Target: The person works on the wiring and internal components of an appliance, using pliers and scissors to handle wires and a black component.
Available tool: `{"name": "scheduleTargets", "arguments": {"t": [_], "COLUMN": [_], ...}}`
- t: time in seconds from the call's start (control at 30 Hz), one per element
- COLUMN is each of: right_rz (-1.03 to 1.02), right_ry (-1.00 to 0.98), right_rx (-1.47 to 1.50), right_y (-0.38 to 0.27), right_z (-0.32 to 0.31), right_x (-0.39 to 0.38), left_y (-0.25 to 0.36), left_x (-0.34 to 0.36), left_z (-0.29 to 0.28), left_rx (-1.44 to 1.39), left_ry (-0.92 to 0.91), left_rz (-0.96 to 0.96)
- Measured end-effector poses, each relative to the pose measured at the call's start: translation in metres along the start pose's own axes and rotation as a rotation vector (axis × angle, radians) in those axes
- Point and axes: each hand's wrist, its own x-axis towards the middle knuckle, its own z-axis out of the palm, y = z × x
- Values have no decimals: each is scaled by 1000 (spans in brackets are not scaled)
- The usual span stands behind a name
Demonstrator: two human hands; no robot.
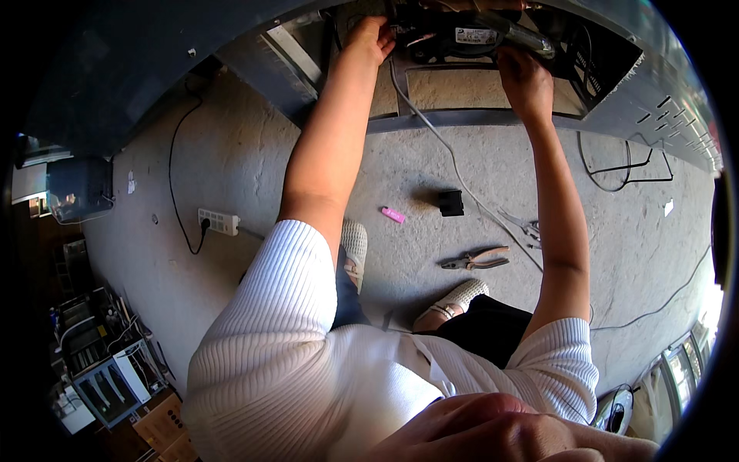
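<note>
Both arms reach forward into the open bottom of a large dark metal cabinet. Inside it sits a black compressor-like unit with a white label. My left hand is at the unit's left side, beside a grey cable; its fingers are bent together, and what lies between them is hidden. At the unit's right, below a shiny metal pipe, my right hand has its fingers curled. The back of that hand hides whatever they grip.
On the concrete floor lie pliers, a second metal tool, a small black box-shaped part and a pink lighter-sized object. A white power strip with a black plug lies left. Bent black wire rests at right.
</note>
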Motion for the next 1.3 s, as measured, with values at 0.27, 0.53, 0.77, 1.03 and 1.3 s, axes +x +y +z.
{"name": "scheduleTargets", "arguments": {"t": [0.27,0.53,0.77,1.03,1.3], "right_rz": [-1,-24,-31,-39,14], "right_ry": [16,-2,10,14,1], "right_rx": [6,28,7,-6,11], "right_y": [2,-3,6,4,2], "right_z": [3,9,3,2,2], "right_x": [1,2,1,0,1], "left_y": [-11,-25,-18,-12,-19], "left_x": [10,98,96,77,58], "left_z": [11,-15,-14,-7,3], "left_rx": [-125,-84,-11,-2,-86], "left_ry": [100,41,35,39,50], "left_rz": [15,29,-103,-87,-3]}}
